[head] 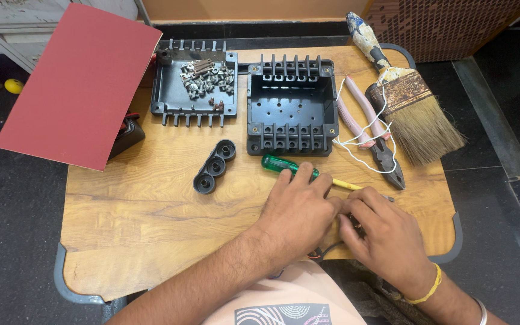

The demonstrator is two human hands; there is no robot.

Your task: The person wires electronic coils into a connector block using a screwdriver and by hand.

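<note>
Two hands meet at the near edge of a wooden table, bent over something small.

The left hand lies knuckles-up, fingers curled, and the right hand presses against it from 3 o'clock, fingers pinched narrow; what they grip between them is hidden, so I cannot tell. Just beyond the left knuckles, at 12 o'clock, lies a green-handled screwdriver, its yellow shaft running toward the right fingers. Farther at 12 stands an open black plastic box; at 11 o'clock its black lid holds loose screws. A black three-ring holder sits at 10 o'clock. Pink-handled pliers with white wire lie at 1 o'clock, a worn paintbrush beside them. A red board overhangs the far left corner.
</note>
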